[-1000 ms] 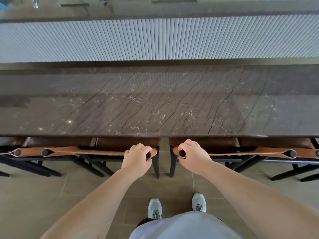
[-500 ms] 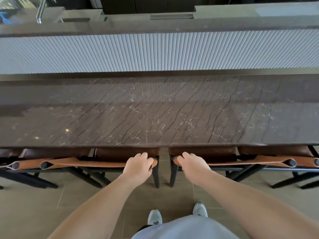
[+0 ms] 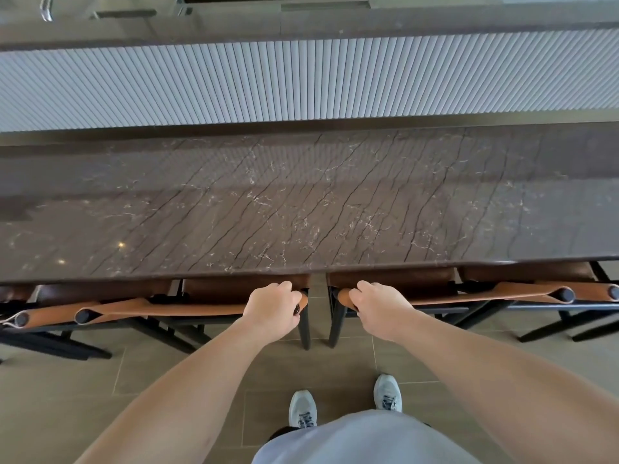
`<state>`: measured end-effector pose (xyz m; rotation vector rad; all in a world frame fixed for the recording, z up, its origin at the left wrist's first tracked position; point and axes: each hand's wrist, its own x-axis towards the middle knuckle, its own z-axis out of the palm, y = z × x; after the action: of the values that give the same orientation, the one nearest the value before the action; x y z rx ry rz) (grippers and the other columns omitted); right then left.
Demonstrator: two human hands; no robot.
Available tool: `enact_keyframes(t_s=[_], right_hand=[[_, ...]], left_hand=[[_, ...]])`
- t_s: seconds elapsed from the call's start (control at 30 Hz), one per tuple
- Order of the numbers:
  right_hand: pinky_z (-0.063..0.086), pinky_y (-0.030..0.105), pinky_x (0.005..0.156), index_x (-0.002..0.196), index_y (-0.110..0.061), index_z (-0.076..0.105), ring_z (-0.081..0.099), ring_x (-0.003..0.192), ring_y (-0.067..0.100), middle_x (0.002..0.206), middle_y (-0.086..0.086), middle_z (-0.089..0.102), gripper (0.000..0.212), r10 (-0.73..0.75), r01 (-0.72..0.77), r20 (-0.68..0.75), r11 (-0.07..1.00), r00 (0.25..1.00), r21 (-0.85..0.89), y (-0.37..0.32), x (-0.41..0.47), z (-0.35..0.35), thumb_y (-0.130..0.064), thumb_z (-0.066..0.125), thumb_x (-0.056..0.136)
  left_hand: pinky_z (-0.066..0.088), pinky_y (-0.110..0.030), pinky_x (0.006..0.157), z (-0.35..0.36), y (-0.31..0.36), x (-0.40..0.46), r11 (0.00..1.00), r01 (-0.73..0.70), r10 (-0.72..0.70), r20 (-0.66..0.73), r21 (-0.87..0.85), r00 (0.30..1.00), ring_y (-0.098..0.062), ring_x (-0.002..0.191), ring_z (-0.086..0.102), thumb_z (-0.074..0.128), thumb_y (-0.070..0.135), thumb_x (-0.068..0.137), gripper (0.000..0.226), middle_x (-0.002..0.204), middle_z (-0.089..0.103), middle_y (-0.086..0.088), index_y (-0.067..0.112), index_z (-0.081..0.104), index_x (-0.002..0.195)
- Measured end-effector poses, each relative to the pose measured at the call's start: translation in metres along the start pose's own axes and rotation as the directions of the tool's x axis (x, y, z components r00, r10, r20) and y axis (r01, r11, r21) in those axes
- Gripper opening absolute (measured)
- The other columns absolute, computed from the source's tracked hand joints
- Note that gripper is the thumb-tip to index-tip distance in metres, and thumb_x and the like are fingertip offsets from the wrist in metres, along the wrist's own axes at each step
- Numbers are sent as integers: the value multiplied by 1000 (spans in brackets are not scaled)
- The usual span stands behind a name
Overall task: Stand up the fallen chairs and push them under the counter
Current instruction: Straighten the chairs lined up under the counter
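Two upright chairs with black frames and tan leather backs stand side by side at the dark marble counter (image 3: 301, 202). Their brown seats lie under the counter's front edge. My left hand (image 3: 273, 309) grips the right end of the left chair's back (image 3: 174, 309). My right hand (image 3: 378, 308) grips the left end of the right chair's back (image 3: 469, 298). A narrow gap separates the two chairs between my hands.
Further chairs of the same kind stand at the far left (image 3: 20, 318) and far right (image 3: 599, 291), also tucked under the counter. A ribbed white panel (image 3: 301, 82) rises behind the counter. My shoes (image 3: 303, 408) stand on the tiled floor.
Both chairs have slid forward, further under the counter's edge. My hands moved forward with them and keep their grip on the backs.
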<state>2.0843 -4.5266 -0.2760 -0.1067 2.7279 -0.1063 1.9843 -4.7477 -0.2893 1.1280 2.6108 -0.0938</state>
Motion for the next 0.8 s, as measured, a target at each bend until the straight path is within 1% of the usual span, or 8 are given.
enact_keyframes(t_s=[0.13, 0.33, 0.4, 0.53, 0.63, 0.8], right_hand=[[49, 42, 78, 116, -12, 55, 56, 97, 31, 106, 7, 52, 23, -8, 8, 7, 1000, 1000, -2, 2, 3, 1, -14, 53, 93], [44, 40, 74, 117, -12, 54, 56, 94, 32, 105, 8, 52, 24, -20, 20, 1, 1000, 1000, 2, 3, 4, 3, -18, 54, 94], [43, 39, 72, 117, -11, 54, 56, 93, 31, 104, 8, 51, 24, -25, 25, 0, 1000, 1000, 8, 3, 4, 3, -18, 54, 94], [47, 42, 74, 116, -11, 53, 57, 94, 33, 105, 9, 51, 24, -37, 37, 12, 999, 999, 4, 0, 5, 2, -17, 54, 93], [46, 42, 72, 117, -11, 53, 56, 93, 32, 105, 9, 51, 25, -36, 36, 13, 999, 999, 16, -5, 5, 2, -16, 54, 92], [44, 39, 70, 119, -13, 53, 57, 93, 31, 105, 7, 51, 28, -25, 25, 2, 999, 1000, 31, -6, 4, 0, -15, 54, 91]], left_hand=[[35, -31, 59, 0, 0, 0, 1000, 7, -8, -19, -20, 1000, -20, 92, 55, 59, 42, 90, 26, 87, 38, 6, 23, 64, 107], [36, -32, 61, 1, -1, 1, 999, 28, -29, -19, -45, 999, -21, 94, 55, 59, 42, 89, 27, 90, 42, 6, 25, 64, 109], [34, -31, 60, 2, -1, 1, 998, 32, -33, -22, -45, 999, -20, 94, 54, 59, 42, 89, 26, 89, 40, 7, 26, 63, 109], [33, -30, 58, 2, 1, 0, 999, 32, -33, -35, -40, 999, -19, 90, 54, 59, 43, 89, 27, 87, 38, 8, 28, 63, 111], [33, -30, 58, 2, 2, -1, 998, 39, -40, -30, -42, 999, -19, 90, 53, 59, 42, 89, 27, 87, 37, 8, 28, 63, 112], [37, -30, 59, -1, 5, -2, 997, 63, -64, -22, -42, 998, -19, 91, 53, 60, 40, 90, 27, 89, 39, 7, 27, 62, 115]])
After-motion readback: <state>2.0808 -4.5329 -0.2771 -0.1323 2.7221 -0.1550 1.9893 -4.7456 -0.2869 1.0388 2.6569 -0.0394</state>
